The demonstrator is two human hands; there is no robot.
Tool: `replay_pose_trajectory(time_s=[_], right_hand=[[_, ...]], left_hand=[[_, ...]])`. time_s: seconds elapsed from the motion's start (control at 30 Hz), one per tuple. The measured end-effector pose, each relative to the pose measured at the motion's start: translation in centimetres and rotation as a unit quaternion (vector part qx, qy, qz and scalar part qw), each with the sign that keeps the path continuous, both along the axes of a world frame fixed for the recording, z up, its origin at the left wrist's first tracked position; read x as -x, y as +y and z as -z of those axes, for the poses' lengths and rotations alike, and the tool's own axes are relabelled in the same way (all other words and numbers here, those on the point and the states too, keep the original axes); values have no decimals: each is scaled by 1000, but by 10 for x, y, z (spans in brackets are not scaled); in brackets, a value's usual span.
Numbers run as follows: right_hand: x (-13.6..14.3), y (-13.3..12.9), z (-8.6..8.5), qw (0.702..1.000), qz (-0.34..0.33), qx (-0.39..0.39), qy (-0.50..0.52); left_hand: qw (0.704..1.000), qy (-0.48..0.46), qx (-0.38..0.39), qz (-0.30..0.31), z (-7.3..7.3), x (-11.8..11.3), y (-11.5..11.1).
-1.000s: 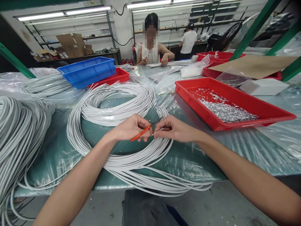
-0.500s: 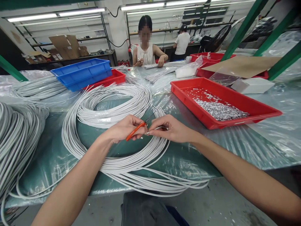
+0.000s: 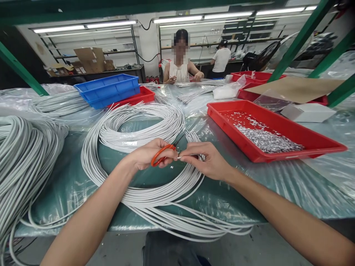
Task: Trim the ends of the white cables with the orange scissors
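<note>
Left hand [image 3: 146, 153]: closed around an orange-handled cutting tool [image 3: 170, 147], its dark blades pointing up and away, apart from the cable end. Right hand [image 3: 210, 159]: thumb and fingers pinching a thin white cable [image 3: 180, 157] near its end. Location: the cable end lies between both hands' fingertips, above the near cable coil [image 3: 161, 197] on the plastic-covered table [image 3: 230, 201]. Step in hand, as judged: close fingertip work on that end, the tool held but apparently not cutting. Whether the left fingertips grip the cable cannot be told. Next move, as judged, calls for a steady right-hand pinch and blades clear of the fingers. Red tray [image 3: 266, 158] with small metallic pieces [image 3: 266, 139]: beyond the right hand, to its right
</note>
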State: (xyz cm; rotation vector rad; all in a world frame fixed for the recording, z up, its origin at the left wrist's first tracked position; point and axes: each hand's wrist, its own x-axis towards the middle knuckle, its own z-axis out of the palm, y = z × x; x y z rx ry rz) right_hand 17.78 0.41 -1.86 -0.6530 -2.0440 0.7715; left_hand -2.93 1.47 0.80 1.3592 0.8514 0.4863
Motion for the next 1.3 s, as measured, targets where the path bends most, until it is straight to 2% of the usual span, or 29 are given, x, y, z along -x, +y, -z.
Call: replay_pose_trajectory(time_s=[0.13,0.23,0.33,0.47,0.63,0.77,0.9,1.07,1.2,1.3], right_hand=[[-2,3,-1,999,22,38,21],[-4,8,1,990,29,116,71],[-2,11,4,969,4,207,137],[3,9,5,945,-17,278,173],[5,6,6,955,4,245,171],[6,2,5,974,38,180,134],[9,-3,4,984,105,105,95],[10,-5,7,978,193,40,60],[9,-4,8,977,199,40,61],[8,0,9,974,190,87,83]], left_hand=[[998,-39,-7,-38,-1,-6,-3],[989,-54,-79,-114,0,-13,-4],[971,-49,-149,-181,1,-18,-5],[958,-42,-195,-207,4,-22,-6],[962,-43,-198,-182,5,-25,-9],[963,-52,-188,-185,3,-27,-11],[961,-48,-172,-213,1,-29,-12],[962,-66,-143,-221,3,-30,-13],[961,-72,-139,-229,3,-30,-13],[953,-17,-179,-243,4,-26,-8]])
